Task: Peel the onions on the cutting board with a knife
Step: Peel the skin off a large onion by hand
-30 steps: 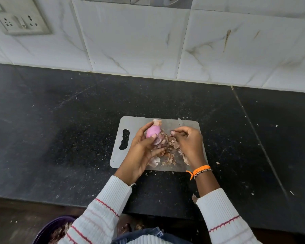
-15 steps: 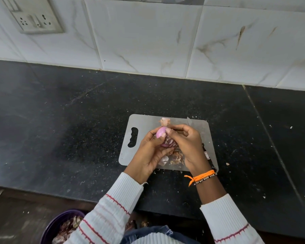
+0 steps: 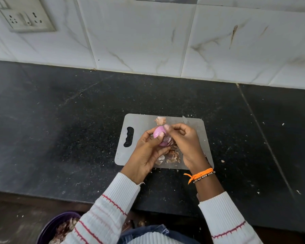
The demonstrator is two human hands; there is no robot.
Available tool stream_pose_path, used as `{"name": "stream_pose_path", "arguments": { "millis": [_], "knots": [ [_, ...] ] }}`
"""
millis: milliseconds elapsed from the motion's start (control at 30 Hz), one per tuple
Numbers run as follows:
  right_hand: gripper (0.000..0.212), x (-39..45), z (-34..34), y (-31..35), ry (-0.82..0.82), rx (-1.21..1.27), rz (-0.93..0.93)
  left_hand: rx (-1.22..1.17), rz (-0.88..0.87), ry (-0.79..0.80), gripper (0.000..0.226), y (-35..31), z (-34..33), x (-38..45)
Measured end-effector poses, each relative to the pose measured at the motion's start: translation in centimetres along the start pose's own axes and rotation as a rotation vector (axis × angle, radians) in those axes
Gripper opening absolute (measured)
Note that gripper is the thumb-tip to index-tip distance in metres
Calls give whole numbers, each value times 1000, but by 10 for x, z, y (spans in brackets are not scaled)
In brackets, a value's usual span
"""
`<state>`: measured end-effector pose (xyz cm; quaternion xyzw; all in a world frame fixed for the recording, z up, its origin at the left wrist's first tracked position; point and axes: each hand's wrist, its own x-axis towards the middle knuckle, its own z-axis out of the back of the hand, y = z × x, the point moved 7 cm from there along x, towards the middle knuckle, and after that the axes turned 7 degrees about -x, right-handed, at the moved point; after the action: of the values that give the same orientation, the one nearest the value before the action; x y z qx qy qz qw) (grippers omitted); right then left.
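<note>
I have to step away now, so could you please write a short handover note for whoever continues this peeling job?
Left hand: grips the onion over the cutting board.
Right hand: fingers curled, thumb on the onion's top; it seems to hold the knife, whose blade tip shows beyond the knuckles.
Done: the onion's upper part is bare and pink; loose onion skins lie on the board, more in the purple bowl below the counter.
Left: strip the remaining dry skin at the onion's lower end. No other onions are in view.

Home kitchen, probably: black stone counter (image 3: 60, 129), marble-look wall tiles (image 3: 139, 32), wall socket (image 3: 27, 18), cutting board (image 3: 141, 120).
</note>
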<state>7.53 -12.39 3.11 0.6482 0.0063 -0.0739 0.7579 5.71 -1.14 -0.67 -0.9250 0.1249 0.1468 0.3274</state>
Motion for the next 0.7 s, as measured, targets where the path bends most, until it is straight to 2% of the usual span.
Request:
{"name": "stream_pose_path", "arguments": {
  "millis": [167,333,467,600,700],
  "knots": [
    [20,4,3,-3,-112,-18,9,50,-50,-8,23,-2,2,-2],
    [17,11,10,-7,-167,-115,10,113,-64,3,40,0,2,-6],
    [19,14,13,-13,-177,-55,-1,144,-69,38,35,-1,-3,-5],
    [38,12,13,-3,-166,-183,57,173,-55,39,33,-1,-3,-5],
    [39,10,11,-2,-91,-131,-36,160,-45,33,37,0,-1,-5]
  ]
}}
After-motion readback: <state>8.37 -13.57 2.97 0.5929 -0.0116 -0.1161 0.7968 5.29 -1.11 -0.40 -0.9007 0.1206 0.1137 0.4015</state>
